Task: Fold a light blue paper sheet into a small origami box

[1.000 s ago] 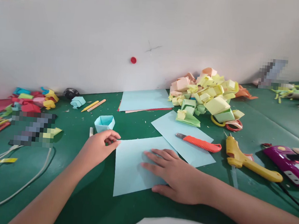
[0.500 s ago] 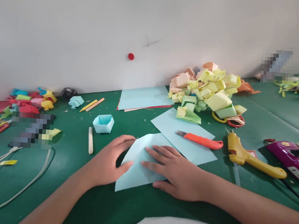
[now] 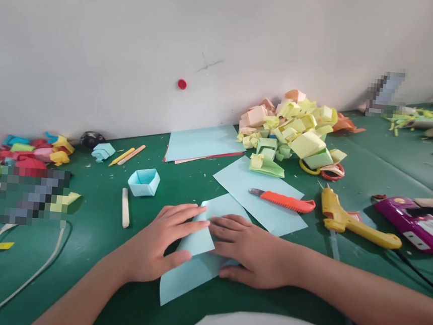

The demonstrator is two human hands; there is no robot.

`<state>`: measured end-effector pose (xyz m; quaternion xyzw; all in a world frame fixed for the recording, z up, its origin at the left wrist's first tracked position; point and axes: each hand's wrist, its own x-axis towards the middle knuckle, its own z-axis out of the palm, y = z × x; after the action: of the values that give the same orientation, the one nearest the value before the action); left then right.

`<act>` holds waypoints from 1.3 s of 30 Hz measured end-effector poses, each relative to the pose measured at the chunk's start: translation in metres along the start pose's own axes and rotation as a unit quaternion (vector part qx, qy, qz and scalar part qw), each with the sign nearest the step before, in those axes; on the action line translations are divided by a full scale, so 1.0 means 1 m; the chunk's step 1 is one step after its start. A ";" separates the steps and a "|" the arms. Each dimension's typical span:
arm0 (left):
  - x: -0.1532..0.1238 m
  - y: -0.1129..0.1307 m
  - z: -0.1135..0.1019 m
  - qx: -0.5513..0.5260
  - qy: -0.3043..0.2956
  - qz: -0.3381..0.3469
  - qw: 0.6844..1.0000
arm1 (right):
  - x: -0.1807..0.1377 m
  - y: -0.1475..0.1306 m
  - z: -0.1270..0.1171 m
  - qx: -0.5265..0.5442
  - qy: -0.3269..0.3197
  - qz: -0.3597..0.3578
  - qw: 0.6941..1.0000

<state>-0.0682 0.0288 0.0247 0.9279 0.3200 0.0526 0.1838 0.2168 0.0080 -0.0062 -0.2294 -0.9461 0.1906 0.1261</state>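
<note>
A light blue sheet of paper [image 3: 192, 271] lies in front of me with its left part folded over into a flap. My left hand [image 3: 164, 241] rests at the fold, fingers stretched out over the flap and thumb apart. My right hand [image 3: 254, 252] lies spread on the right part of the sheet, its fingertips close to the flap's edge. Just beyond is a second light blue sheet [image 3: 234, 176], partly overlapping, with an orange cutter knife [image 3: 289, 201] lying on it. An open light blue folded paper box [image 3: 144, 182] stands beyond my left hand.
A whitish stick [image 3: 125, 208] lies left of the box. To the right are a yellow glue gun [image 3: 355, 222] and a purple device [image 3: 411, 225]. Folded paper pieces [image 3: 299, 124] are heaped by the white partition [image 3: 134, 64]. White cables [image 3: 40, 273] run across the left side.
The sheet's left edge, lifted and curved before, is now folded over to the right. My left fingers have moved onto the flap; my right hand stays on the sheet. The view has shifted slightly.
</note>
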 end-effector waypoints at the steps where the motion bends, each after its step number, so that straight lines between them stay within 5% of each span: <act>1: 0.000 -0.002 0.001 0.009 0.004 -0.009 1.000 | -0.001 0.001 0.000 0.001 -0.004 -0.002 1.000; 10: 0.003 -0.009 0.005 0.023 -0.016 -0.066 0.997 | -0.007 0.008 -0.004 0.027 -0.017 0.010 0.999; 39: 0.005 -0.009 0.001 0.039 -0.027 -0.028 0.998 | -0.006 0.008 -0.004 0.048 -0.012 -0.003 0.999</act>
<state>-0.0694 0.0376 0.0207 0.9260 0.3428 0.0096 0.1579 0.2264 0.0122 -0.0071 -0.2181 -0.9380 0.2381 0.1260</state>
